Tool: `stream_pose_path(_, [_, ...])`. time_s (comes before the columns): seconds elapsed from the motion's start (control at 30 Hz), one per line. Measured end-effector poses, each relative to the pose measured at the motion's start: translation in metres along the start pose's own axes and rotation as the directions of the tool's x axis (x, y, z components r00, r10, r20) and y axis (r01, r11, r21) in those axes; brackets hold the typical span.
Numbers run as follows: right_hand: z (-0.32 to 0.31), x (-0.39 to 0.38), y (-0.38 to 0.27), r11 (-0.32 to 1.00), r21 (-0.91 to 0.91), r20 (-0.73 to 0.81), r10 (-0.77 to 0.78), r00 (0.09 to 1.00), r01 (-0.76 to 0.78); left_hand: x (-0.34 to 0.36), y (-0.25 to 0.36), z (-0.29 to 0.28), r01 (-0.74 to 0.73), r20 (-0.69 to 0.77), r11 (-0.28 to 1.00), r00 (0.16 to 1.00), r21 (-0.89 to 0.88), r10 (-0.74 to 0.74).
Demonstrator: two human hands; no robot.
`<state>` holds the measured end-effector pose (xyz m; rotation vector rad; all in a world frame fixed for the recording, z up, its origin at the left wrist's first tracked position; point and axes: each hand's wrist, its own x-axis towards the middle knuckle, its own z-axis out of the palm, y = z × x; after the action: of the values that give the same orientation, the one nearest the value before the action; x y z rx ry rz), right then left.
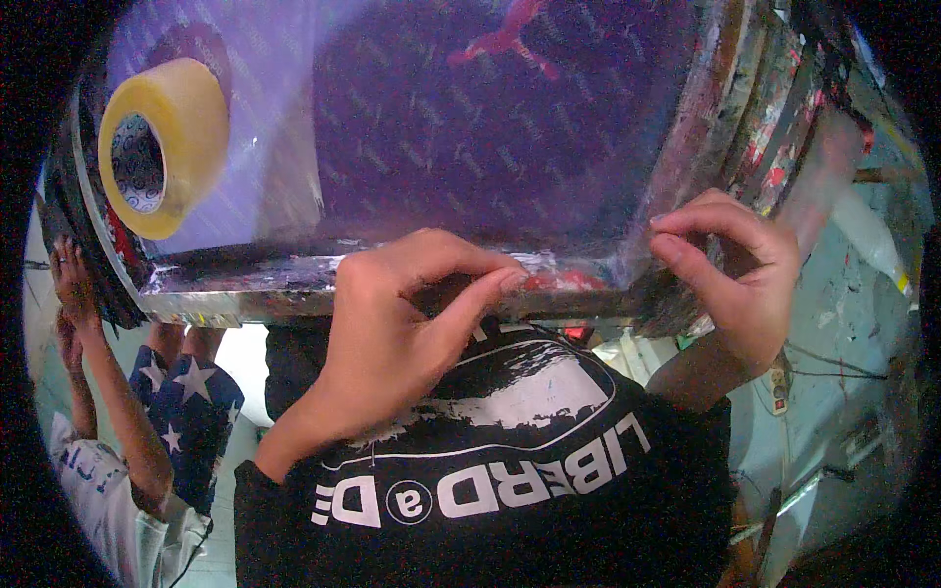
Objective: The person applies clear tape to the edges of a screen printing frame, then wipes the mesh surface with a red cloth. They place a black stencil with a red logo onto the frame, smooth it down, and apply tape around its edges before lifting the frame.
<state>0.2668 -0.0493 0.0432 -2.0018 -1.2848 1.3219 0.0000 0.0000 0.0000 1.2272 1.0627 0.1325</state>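
A purple-meshed frame (250, 306), like a printing screen, lies before me, its edges stained with paint. My left hand (397, 314) is at its near edge, thumb and forefinger pinched together. Further right, my right hand (740, 274) pinches likewise by the frame's near right corner. Whatever is between the fingertips of either hand is too thin or clear to make out. A yellowish roll of packing tape (201, 137) rests on the frame's far left part, apart from both hands.
A pink mark (505, 44) shows on the dark purple mesh. Another person's arms (123, 407) reach toward stacked dark edges (83, 235) at the left. Cables (833, 367) and a pale floor (853, 323) show at the right.
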Motion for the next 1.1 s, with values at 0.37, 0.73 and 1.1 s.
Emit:
stream_pose_path(0.37, [0.004,0.013,-0.001,0.981,-0.181,-0.041,0.065,0.997,-0.071,0.001,-0.003,0.010,0.062,-0.120,0.996,0.990,-0.061,-0.069])
stream_pose_path(0.73, [-0.027,0.008,0.007,0.973,-0.159,0.106,-0.151,0.983,0.167,-0.002,0.005,0.009,-0.084,-0.149,0.996,0.985,0.011,0.085])
stream_pose_path(1.1, [-0.003,0.019,0.006,0.969,-0.246,0.001,-0.002,1.000,0.002,0.002,-0.006,0.010,0.057,-0.130,0.997,0.990,0.046,-0.051])
